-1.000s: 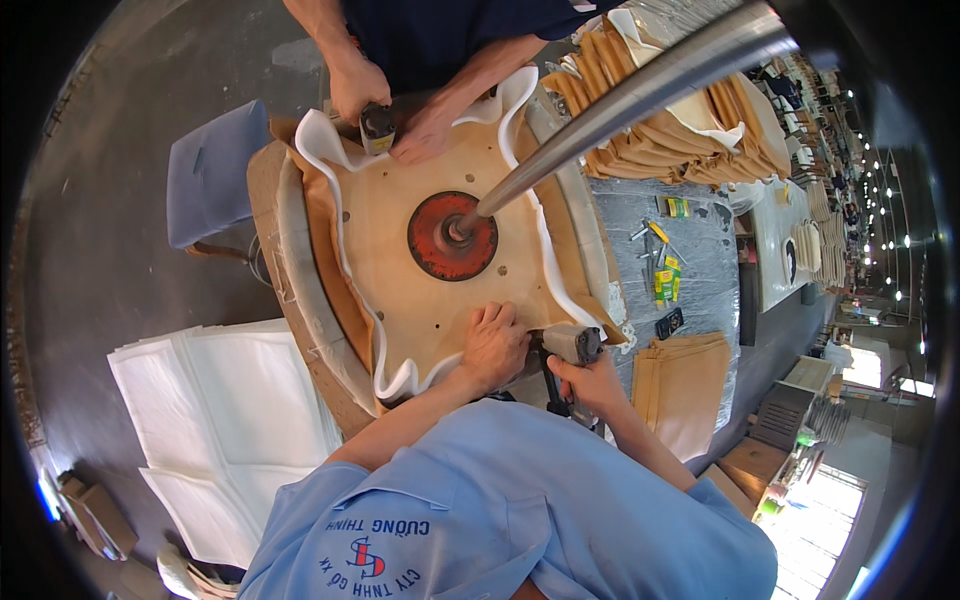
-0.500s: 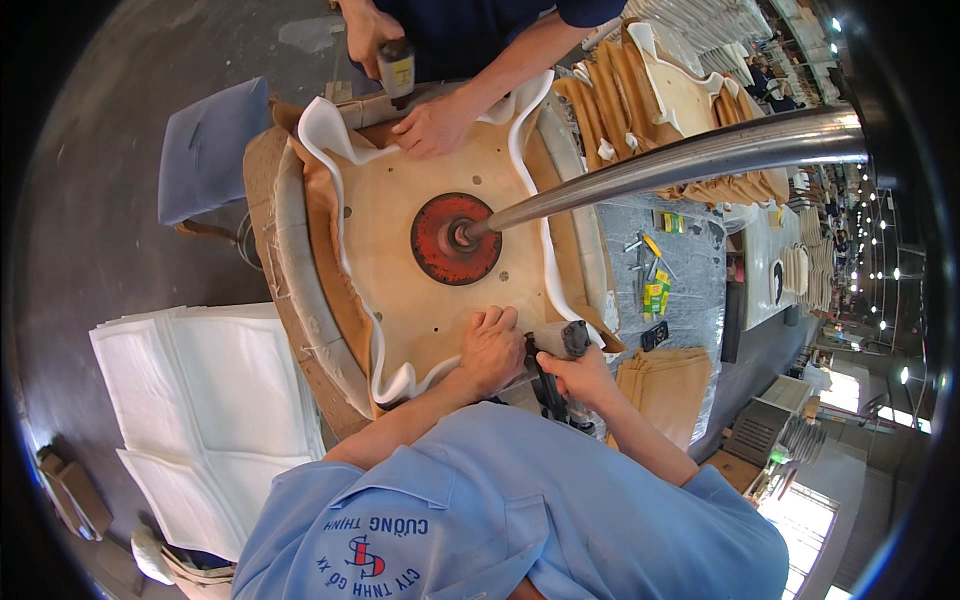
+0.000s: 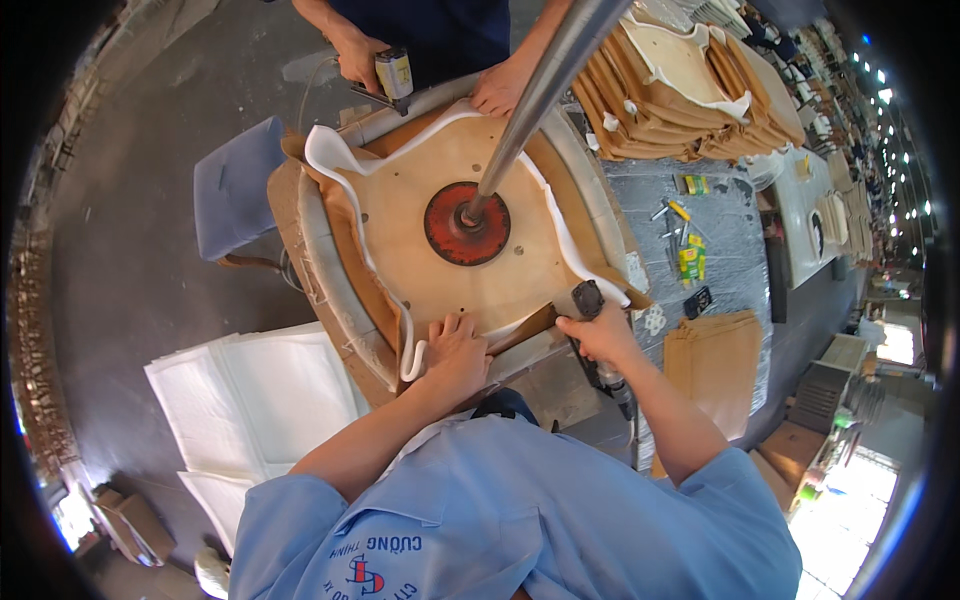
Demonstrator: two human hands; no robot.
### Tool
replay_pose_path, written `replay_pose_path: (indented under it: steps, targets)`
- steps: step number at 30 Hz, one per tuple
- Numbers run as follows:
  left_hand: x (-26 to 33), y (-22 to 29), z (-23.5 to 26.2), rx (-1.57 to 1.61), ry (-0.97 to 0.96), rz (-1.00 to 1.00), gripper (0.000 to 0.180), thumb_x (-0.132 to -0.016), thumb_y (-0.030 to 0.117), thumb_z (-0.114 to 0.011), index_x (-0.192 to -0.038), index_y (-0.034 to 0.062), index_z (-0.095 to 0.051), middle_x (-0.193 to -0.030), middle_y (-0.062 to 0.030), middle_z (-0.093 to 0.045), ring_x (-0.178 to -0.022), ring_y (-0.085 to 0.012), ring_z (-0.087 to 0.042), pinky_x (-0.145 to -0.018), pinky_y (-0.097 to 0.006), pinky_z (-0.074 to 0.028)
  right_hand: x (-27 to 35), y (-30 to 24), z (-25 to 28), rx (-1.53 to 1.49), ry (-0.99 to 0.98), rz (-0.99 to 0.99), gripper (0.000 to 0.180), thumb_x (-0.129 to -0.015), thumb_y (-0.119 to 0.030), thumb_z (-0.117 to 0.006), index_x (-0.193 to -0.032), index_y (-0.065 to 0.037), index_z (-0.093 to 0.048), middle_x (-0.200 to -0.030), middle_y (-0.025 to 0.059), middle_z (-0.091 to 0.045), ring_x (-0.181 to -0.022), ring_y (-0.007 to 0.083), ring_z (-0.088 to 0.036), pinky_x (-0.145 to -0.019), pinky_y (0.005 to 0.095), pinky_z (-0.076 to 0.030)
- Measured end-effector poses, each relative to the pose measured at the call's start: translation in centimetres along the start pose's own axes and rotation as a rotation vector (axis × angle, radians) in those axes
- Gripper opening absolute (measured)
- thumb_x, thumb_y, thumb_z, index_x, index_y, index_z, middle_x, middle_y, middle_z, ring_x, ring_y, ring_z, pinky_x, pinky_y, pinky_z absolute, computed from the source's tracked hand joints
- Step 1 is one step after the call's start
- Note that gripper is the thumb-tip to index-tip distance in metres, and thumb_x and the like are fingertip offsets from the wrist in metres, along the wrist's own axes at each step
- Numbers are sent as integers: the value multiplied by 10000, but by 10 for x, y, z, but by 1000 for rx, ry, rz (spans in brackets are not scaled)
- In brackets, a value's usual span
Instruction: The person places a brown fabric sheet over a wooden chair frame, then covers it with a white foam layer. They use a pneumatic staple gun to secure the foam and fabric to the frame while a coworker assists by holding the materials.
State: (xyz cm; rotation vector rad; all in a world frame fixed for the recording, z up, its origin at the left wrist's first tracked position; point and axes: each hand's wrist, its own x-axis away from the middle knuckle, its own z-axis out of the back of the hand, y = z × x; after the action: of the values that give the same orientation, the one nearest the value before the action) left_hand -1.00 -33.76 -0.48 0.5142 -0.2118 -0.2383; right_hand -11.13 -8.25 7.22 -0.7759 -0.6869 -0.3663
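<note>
A plywood seat panel (image 3: 400, 240) lies in a padded frame, with white foam (image 3: 335, 155) and a brown cover (image 3: 360, 280) around its edges. A red disc (image 3: 445, 225) on a metal rod (image 3: 525, 115) bears on its middle. My left hand (image 3: 455, 355) grips the brown cover at the panel's near edge, fingers bent over the wood. My right hand (image 3: 605, 335) is closed round a staple gun (image 3: 580, 300), its head by the near right corner. Opposite, a co-worker's hand (image 3: 500, 88) touches the far edge; the other holds a second staple gun (image 3: 393, 75).
Left of the frame stands a blue-grey padded seat (image 3: 235, 190), and white foam sheets (image 3: 250, 400) are stacked nearer. On the plastic-covered table (image 3: 640, 200) at right lie small packets (image 3: 692, 260), a phone (image 3: 698, 302) and brown sheets (image 3: 715, 370). Covered panels (image 3: 660, 100) are piled beyond.
My left hand has slid left along the near edge, where the brown cover now folds over the wood. The co-worker's free hand has shifted right along the far edge. The view has shifted.
</note>
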Motion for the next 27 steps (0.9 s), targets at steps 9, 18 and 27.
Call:
replay_pose_path:
  steps: [9, 18, 27]
  targets:
    - [7, -17, 9, -37, -31, -130, 275, -943, 345, -780, -952, 81, -855, -1137, -115, -649, -1187, -338, -555, -1007, -497, -400, 9, -4, -3, 112, 12, 31, 462, -907, -342, -899, -1148, 15, -732, -778, 116, -745, -566, 195, -717, -504, 355, -567]
    - [0, -35, -2, 196, 87, -156, 212, -931, 313, -795, -878, 114, -846, -1051, -82, -649, -1118, -318, -569, -972, -475, -409, 27, -4, -18, 26, 60, 2, 442, -909, -305, -906, -1162, 13, -735, -754, 57, -704, -540, 144, -646, -487, 318, -517]
    - [3, -38, -22, 358, 263, -27, 152, -873, 207, -816, -775, 95, -790, -1013, -71, -630, -1057, -322, -566, -938, -469, -424, 74, -14, -84, -285, -138, 62, 296, -962, -193, -857, -1162, -9, -740, -743, 6, -667, -532, 93, -593, -477, 292, -461]
